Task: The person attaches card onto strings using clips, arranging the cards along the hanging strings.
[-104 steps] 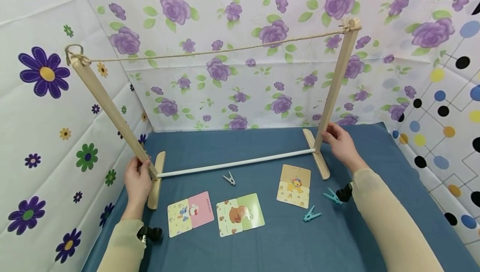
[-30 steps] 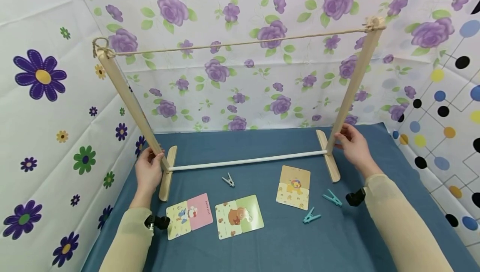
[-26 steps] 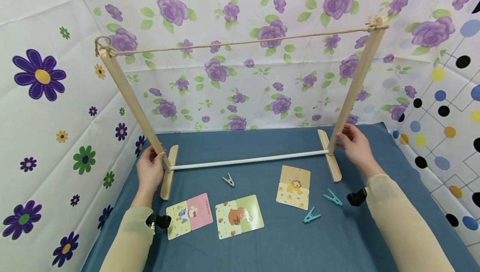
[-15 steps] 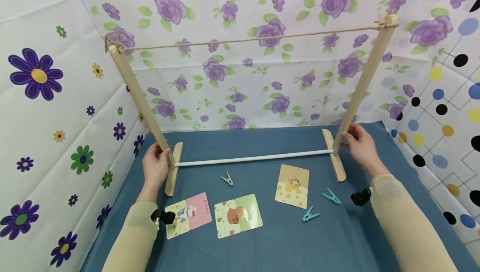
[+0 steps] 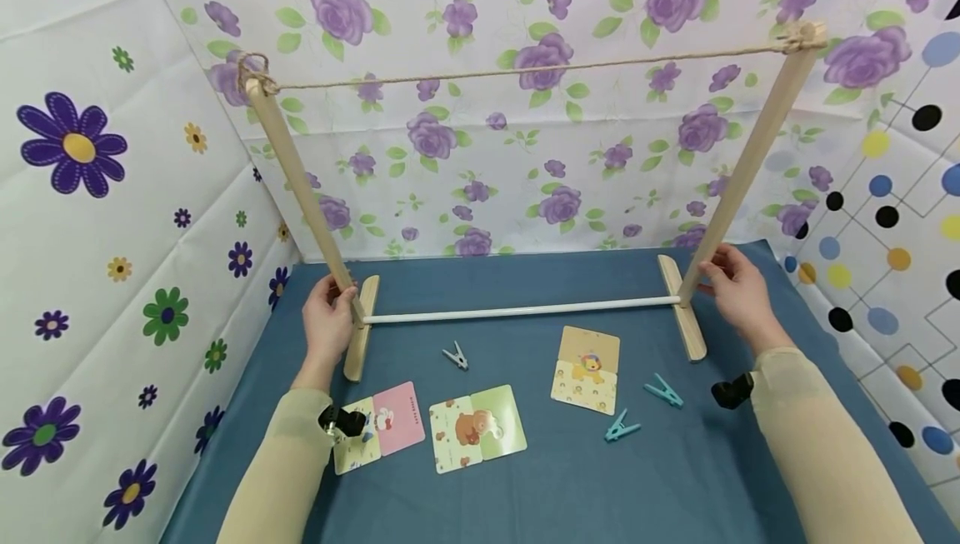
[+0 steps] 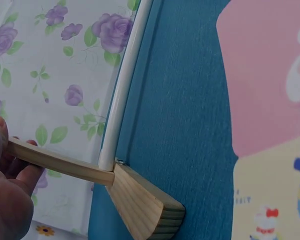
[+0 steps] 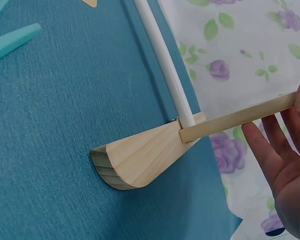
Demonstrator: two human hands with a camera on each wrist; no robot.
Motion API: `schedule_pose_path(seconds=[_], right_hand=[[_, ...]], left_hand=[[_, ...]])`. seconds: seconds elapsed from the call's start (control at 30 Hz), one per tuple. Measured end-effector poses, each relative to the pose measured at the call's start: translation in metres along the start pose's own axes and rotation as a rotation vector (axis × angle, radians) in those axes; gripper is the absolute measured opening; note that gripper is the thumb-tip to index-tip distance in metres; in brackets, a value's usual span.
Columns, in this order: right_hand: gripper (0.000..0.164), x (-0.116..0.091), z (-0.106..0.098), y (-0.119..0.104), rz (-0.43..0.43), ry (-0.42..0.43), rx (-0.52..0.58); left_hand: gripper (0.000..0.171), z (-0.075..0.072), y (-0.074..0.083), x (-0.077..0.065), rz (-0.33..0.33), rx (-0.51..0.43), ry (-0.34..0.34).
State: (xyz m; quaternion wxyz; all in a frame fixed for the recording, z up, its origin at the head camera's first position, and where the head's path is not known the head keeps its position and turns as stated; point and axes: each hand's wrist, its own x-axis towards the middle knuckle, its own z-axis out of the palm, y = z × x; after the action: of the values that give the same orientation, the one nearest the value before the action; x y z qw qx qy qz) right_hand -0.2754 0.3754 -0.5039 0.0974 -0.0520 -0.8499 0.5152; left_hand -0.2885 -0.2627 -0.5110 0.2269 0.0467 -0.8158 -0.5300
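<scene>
A wooden clothesline frame stands on the table, its two posts joined by a twine line (image 5: pixel 457 75) on top and a white rod (image 5: pixel 517 311) below. Low on the left post (image 5: pixel 300 182), my left hand (image 5: pixel 327 319) pinches the wood between thumb and fingers. On the other side, my right hand (image 5: pixel 738 290) holds the right post (image 5: pixel 757 152) just above its foot. Both wrist views show each post meeting a flat, round-ended foot, the left foot (image 6: pixel 145 205) and the right foot (image 7: pixel 140 155). Nothing hangs from the twine.
In front of the rod lie a pink-and-yellow card (image 5: pixel 397 415), a green bear card (image 5: pixel 491 423) and a lion card (image 5: pixel 588 369). A pale clothespin (image 5: pixel 456 355) and two teal clothespins (image 5: pixel 621 427) (image 5: pixel 664 391) lie among them on the blue cloth (image 5: pixel 540 494). Flowered sheets rise behind.
Both hands have shifted the frame to the right, its left end also slightly back, so the rod runs more level across the view. Cards and clothespins lie as before.
</scene>
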Motion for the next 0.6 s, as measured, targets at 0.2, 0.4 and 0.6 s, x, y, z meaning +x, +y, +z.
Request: schedule_pose_path(seconds=[0.2,0.4,0.6], right_hand=[[0.058,0.001,-0.004,0.002,0.013,0.016,0.008],[0.058,0.002,-0.008,0.002,0.023,0.021,0.011],[0.059,0.002,-0.011,0.004,0.044,0.022,-0.002]], left_hand=[[0.033,0.007,0.002,0.003,-0.014,-0.002,0.001],[0.032,0.013,0.006,0.004,-0.008,-0.008,-0.004],[0.032,0.017,0.007,0.003,-0.006,-0.028,0.000]])
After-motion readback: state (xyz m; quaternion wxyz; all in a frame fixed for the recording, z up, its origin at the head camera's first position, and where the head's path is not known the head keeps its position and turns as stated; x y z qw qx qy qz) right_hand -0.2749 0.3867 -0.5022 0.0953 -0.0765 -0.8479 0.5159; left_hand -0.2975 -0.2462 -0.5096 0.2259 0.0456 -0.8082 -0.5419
